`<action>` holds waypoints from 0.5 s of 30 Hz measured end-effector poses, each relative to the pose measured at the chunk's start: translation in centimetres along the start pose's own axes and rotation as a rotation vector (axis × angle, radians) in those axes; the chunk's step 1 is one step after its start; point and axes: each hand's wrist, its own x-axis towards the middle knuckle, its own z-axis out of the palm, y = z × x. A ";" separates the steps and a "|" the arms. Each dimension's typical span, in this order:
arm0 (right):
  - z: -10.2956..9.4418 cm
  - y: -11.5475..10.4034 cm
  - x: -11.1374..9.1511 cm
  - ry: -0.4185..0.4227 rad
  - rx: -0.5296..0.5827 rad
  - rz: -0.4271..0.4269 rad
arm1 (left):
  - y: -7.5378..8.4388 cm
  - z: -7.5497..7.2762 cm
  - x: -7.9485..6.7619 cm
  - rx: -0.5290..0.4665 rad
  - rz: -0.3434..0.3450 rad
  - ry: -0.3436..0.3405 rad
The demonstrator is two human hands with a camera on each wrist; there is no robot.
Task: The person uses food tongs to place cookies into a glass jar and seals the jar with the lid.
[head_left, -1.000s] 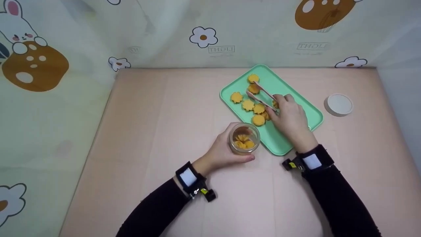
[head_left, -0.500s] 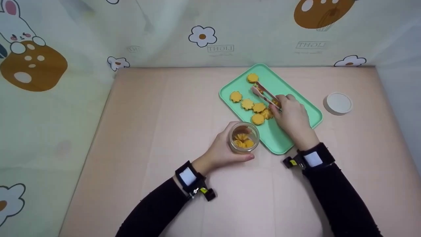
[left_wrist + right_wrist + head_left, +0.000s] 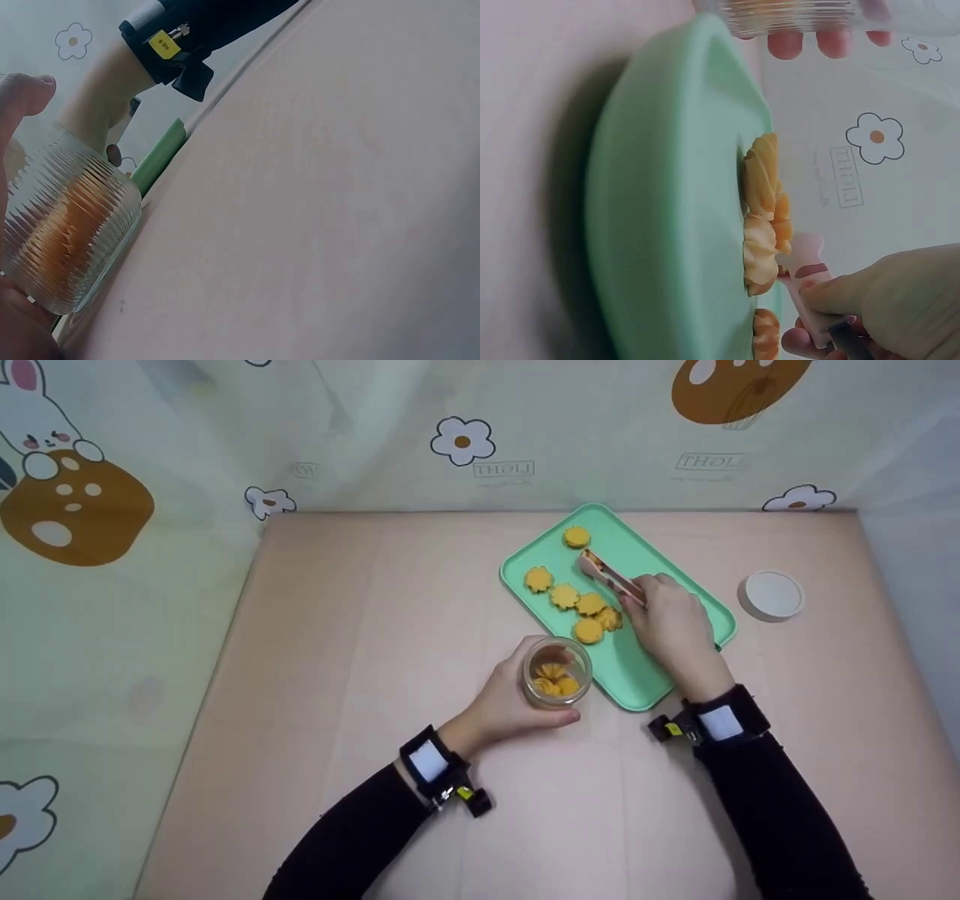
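Observation:
My left hand grips a ribbed clear glass jar, its mouth facing up, with several yellow cookies inside. In the left wrist view the jar is seen from the side. Over the green tray, my right hand holds pink tongs with the arms squeezed near each other. Yellow-brown shows between the tong tips, apparently a cookie largely hidden by them. Several flower-shaped cookies lie on the tray. In the right wrist view, piped cookies stand near the tongs.
A round white lid lies on the table to the right of the tray. A patterned curtain hangs behind and along the left side. The jar is close to the tray's front left edge.
The tongs have narrowed around a cookie near the tray's far end, and my right hand has shifted slightly right. The left hand and the jar have stayed in place.

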 end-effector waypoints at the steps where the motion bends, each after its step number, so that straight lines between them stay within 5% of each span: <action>1: -0.1 0.0 0.0 -0.005 0.003 0.002 | 0.0 0.0 0.0 0.001 0.000 0.000; 8: -1.2 -0.5 -0.1 -0.031 0.038 -0.014 | 0.2 -0.1 0.0 0.014 0.000 0.005; 15: -4.5 -2.0 -0.9 -0.034 0.150 -0.048 | 0.2 -0.1 0.0 0.018 0.001 0.007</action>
